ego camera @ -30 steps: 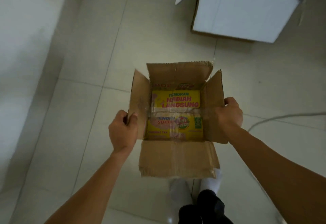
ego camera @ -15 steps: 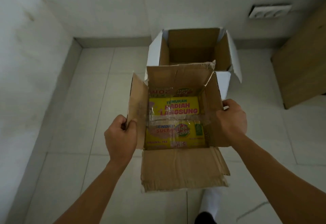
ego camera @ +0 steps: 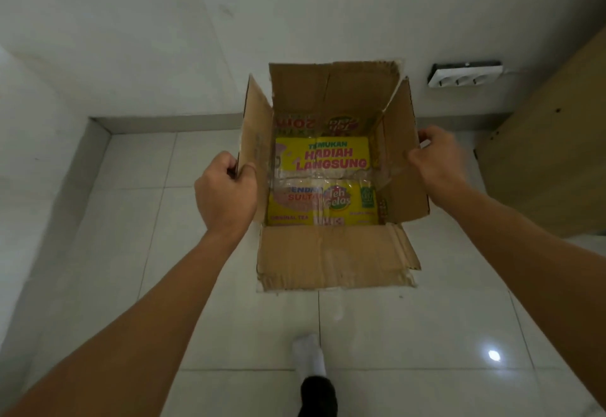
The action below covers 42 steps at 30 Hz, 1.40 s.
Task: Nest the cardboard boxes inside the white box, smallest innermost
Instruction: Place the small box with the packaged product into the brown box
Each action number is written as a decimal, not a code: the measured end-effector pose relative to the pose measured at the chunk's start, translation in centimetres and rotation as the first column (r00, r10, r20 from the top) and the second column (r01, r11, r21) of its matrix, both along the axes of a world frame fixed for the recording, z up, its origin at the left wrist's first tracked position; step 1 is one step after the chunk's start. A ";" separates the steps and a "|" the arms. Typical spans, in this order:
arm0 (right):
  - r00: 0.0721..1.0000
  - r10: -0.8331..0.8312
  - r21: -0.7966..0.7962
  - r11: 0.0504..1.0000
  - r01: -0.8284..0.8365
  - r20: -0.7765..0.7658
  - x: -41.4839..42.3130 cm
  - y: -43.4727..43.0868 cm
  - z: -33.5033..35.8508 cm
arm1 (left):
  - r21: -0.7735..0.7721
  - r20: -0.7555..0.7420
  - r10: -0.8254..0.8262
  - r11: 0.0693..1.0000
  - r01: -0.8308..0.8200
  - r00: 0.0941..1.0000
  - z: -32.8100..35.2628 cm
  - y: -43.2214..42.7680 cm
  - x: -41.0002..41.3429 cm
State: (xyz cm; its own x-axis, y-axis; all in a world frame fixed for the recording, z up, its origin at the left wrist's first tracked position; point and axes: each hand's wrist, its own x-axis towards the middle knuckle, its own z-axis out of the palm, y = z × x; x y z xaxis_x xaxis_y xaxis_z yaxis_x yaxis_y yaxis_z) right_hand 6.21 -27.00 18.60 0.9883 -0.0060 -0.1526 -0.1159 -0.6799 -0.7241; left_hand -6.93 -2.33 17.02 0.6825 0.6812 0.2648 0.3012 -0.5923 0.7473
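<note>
I hold a brown cardboard box (ego camera: 331,252) out in front of me, above the tiled floor, its four flaps standing open. Yellow printed panels and clear tape line its inside bottom. My left hand (ego camera: 226,193) is shut on the left flap, fingers curled over its edge. My right hand (ego camera: 433,157) grips the right flap from outside. The white box is hidden from view; the brown box covers the spot by the wall where it stood.
A white wall (ego camera: 164,39) rises ahead and on the left, meeting the floor at a grey skirting. A white power strip (ego camera: 465,75) lies by the wall at right. A wooden panel (ego camera: 551,154) stands at far right. My socked foot (ego camera: 310,357) is below.
The view has tilted up and I have come closer to the wall. The brown box rose and moved forward, and it now covers the white box that showed behind it before.
</note>
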 end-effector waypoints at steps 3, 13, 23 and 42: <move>1.000 -0.011 -0.013 1.000 0.012 0.018 3.7 0.9 -1.1 | -0.011 -0.016 -0.009 1.000 0.009 1.000 -1.5 1.1 4.3; 0.999 -0.043 -0.019 0.999 0.043 0.009 12.6 3.6 -7.4 | -0.055 -0.125 -0.014 0.998 0.007 0.992 -8.2 4.8 13.4; 0.995 -0.018 -0.068 0.998 0.011 -0.095 15.5 4.8 -14.9 | -0.024 -0.359 0.010 1.000 -0.020 0.933 -14.8 5.5 15.7; 0.881 0.472 -0.447 0.783 -0.433 -0.028 17.6 7.5 -24.1 | 0.134 -0.583 -0.252 0.908 0.397 0.772 -22.5 3.0 17.8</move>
